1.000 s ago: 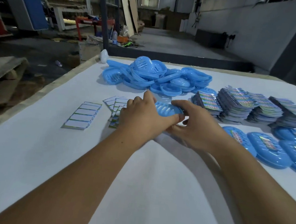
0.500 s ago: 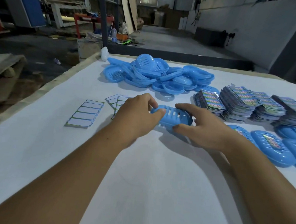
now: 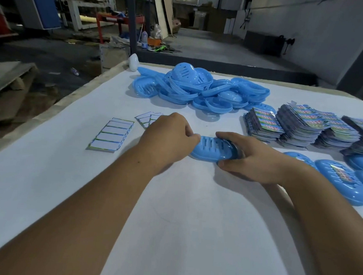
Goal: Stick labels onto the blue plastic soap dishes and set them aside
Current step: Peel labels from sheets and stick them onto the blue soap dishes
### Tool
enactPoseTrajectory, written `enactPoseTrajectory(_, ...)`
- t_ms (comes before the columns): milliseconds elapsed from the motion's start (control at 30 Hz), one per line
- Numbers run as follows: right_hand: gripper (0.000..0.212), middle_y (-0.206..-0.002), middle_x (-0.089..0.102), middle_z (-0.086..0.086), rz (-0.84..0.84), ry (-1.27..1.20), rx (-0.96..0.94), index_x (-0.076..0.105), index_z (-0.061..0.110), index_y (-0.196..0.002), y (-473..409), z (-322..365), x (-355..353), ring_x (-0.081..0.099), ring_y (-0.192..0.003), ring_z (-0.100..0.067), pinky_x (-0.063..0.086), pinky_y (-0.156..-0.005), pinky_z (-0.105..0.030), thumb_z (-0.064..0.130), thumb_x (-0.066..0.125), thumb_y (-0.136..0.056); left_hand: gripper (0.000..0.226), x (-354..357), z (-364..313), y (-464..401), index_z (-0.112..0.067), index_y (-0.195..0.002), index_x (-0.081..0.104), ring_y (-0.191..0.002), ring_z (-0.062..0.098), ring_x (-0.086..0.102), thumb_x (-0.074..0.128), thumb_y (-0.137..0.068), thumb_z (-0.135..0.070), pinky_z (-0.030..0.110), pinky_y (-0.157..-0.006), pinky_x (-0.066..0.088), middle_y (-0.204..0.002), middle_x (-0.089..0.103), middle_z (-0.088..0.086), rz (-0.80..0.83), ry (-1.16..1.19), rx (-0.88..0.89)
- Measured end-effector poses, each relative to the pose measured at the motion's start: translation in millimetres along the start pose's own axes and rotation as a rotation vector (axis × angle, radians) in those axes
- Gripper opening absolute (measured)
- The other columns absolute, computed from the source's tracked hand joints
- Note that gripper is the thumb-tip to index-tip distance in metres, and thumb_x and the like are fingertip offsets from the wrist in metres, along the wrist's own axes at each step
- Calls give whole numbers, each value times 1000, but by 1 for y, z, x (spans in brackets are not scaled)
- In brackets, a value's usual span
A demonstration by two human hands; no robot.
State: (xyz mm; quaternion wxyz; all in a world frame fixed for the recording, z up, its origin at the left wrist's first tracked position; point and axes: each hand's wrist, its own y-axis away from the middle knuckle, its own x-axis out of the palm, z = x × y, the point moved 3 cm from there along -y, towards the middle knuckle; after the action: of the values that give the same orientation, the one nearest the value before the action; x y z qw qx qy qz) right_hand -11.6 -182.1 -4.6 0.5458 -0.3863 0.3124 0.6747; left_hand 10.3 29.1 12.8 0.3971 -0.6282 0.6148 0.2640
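Soap dish [image 3: 215,149] now lower and flatter on the table [image 3: 171,211] than a second ago.
Left hand [image 3: 167,138] pinches its left end, right hand [image 3: 253,161] grips the right; slotted side up, no label visible. Next: probably a sticker from the sheets [image 3: 110,136] left of the dish. Finished dishes [image 3: 341,179] lie to its right.

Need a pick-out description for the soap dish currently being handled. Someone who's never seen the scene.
On the white table, look in front of the heap of blue soap dishes, left of the stacks of colourful labels. The soap dish lies there slotted side up, gripped by the left hand and right hand. Unlike the labelled dishes at right, it shows no label.
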Motion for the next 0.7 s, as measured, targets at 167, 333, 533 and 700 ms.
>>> enactPoseTrajectory(167, 72, -139, 50, 25, -114, -273, 19, 43, 50, -147, 1, -2, -2, 66, -77, 10, 55, -57, -19, 35, 77, -85, 29, -30, 25, -15, -23, -98, 69, -88, 24, 66, 61, -90, -50, 36, -77, 55, -95, 71, 0, -131, -180, -117)
enactPoseTrajectory(333, 68, -141, 53, 16, -145, -107, -21, 45, 46, -146, -2, 0, -1, 51, -124, -8, 40, -97, -28, 56, 70, -84, 60, -28, 44, -13, -22, -115, 59, -98, 25, 62, 68, -78, -69, 34, -76, 50, -109, 67, 1, -5, -358, -166)
enactPoseTrajectory(533, 67, -137, 56, 15, -163, -106, -29, 48, 47, -143, -4, -3, 0, 52, -123, -7, 42, -103, -33, 63, 68, -82, 61, -28, 45, -18, -22, -120, 54, -99, 24, 63, 75, -77, -61, 36, -81, 53, -112, 67, 0, -9, -312, -183)
enactPoseTrajectory(700, 78, -134, 56, 17, -177, -130, -29, 47, 53, -139, -5, -2, 1, 52, -126, -8, 44, -108, -39, 80, 58, -66, 53, -27, 52, -25, -21, -114, 59, -96, 24, 64, 79, -77, -54, 37, -83, 55, -107, 68, 0, -2, -232, -214)
